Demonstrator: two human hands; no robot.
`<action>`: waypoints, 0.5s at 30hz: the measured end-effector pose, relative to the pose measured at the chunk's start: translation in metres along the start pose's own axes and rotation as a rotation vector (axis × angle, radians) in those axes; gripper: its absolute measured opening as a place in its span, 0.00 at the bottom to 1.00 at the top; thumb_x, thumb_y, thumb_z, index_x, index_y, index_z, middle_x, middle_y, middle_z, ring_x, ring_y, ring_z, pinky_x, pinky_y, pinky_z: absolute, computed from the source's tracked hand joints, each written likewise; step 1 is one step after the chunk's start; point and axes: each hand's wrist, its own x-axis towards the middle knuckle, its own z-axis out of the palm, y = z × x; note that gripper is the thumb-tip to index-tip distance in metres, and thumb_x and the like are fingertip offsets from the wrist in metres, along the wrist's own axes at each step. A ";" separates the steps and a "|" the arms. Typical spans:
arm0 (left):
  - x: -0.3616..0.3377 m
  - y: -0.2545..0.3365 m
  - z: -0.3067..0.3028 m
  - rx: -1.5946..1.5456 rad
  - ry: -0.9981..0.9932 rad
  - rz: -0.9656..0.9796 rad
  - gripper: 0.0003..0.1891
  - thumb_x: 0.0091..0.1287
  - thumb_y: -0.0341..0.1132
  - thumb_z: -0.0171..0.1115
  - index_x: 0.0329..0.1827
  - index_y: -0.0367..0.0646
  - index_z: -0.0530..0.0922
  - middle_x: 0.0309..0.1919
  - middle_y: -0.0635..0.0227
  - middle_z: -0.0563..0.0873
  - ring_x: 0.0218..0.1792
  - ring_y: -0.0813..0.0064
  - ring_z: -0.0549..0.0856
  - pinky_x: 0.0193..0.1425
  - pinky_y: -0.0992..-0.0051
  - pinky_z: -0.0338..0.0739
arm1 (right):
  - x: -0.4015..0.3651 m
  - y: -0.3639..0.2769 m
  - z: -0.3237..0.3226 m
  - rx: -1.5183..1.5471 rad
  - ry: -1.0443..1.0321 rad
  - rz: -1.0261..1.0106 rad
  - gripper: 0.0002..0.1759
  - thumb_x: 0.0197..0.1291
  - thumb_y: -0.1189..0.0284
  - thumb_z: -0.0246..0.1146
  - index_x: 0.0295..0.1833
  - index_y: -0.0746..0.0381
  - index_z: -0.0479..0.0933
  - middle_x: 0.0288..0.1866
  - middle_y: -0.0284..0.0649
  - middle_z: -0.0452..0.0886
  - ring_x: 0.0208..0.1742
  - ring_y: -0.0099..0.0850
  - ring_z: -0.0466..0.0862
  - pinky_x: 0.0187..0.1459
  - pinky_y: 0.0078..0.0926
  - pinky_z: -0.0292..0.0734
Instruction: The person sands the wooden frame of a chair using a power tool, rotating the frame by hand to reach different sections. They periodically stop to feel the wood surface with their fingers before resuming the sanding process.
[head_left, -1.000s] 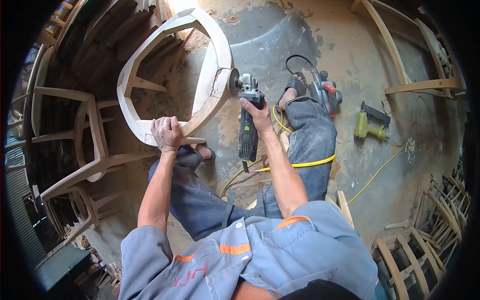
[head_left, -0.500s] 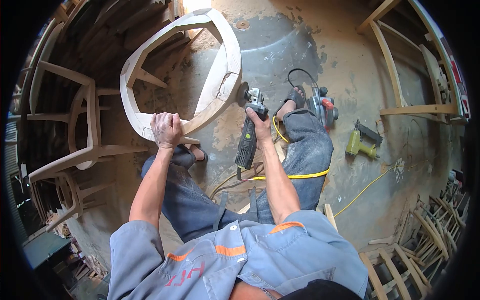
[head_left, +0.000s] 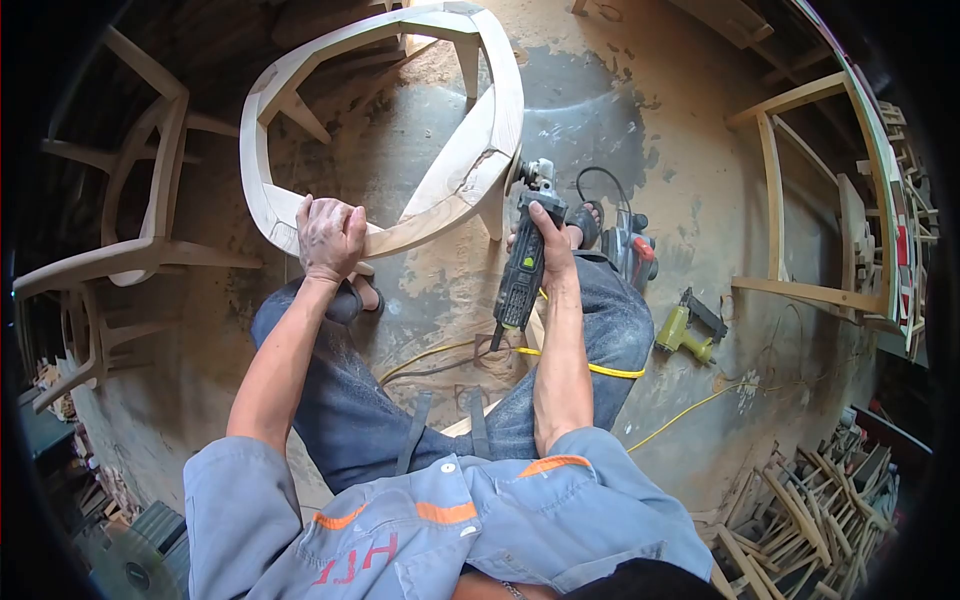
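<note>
A pale wooden chair frame (head_left: 262, 165) with a rounded rim and legs stands in front of me, a dark crack showing on its right side. My left hand (head_left: 331, 237) grips the near edge of the rim, fingers wrapped over the wood. In my right hand (head_left: 548, 236) is a black angle grinder (head_left: 520, 280), held around its body. The grinder's disc lies at the outer right side of the rim; whether it touches the wood is hard to tell.
Other wooden chair frames (head_left: 158, 195) stand at the left. On the floor at the right lie a green nail gun (head_left: 682, 332) and a grey and red power tool (head_left: 636, 250). A yellow cable (head_left: 672, 421) crosses the floor. Wood pieces (head_left: 800, 510) are heaped at lower right.
The chair frame's right side and the grinder appear farther right in view. The frame looks turned or tilted differently, with another leg showing. Both hands keep their holds.
</note>
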 end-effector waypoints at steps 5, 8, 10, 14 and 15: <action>0.001 0.004 -0.003 -0.015 0.009 -0.019 0.15 0.71 0.46 0.61 0.33 0.46 0.86 0.36 0.65 0.87 0.50 0.62 0.85 0.76 0.53 0.63 | 0.013 -0.012 -0.002 0.007 0.020 0.104 0.28 0.63 0.50 0.76 0.52 0.61 0.76 0.34 0.42 0.85 0.30 0.33 0.90 0.31 0.34 0.90; 0.001 0.002 0.002 -0.027 0.026 -0.016 0.16 0.71 0.47 0.61 0.32 0.46 0.86 0.35 0.66 0.87 0.49 0.62 0.85 0.76 0.53 0.63 | 0.014 -0.013 -0.007 -0.002 -0.038 0.044 0.28 0.62 0.50 0.76 0.51 0.61 0.77 0.34 0.43 0.85 0.29 0.34 0.90 0.30 0.34 0.90; 0.001 0.002 -0.001 -0.028 0.022 -0.024 0.16 0.71 0.47 0.60 0.32 0.46 0.86 0.35 0.66 0.87 0.49 0.63 0.85 0.77 0.53 0.63 | 0.010 -0.011 0.001 0.015 -0.040 0.021 0.27 0.63 0.50 0.76 0.51 0.60 0.77 0.33 0.42 0.85 0.28 0.34 0.89 0.29 0.34 0.89; 0.001 0.004 -0.001 -0.021 0.018 -0.019 0.16 0.71 0.47 0.60 0.32 0.47 0.86 0.35 0.67 0.88 0.50 0.64 0.85 0.77 0.54 0.62 | 0.016 -0.008 -0.005 -0.039 0.051 0.014 0.26 0.63 0.53 0.76 0.51 0.61 0.77 0.30 0.41 0.84 0.25 0.33 0.88 0.26 0.33 0.88; 0.001 0.002 -0.002 -0.012 0.015 -0.011 0.16 0.71 0.47 0.60 0.32 0.47 0.86 0.36 0.67 0.88 0.50 0.64 0.85 0.77 0.54 0.62 | 0.013 -0.008 -0.002 -0.055 0.095 -0.053 0.25 0.63 0.54 0.77 0.51 0.61 0.77 0.30 0.41 0.83 0.25 0.33 0.88 0.26 0.33 0.87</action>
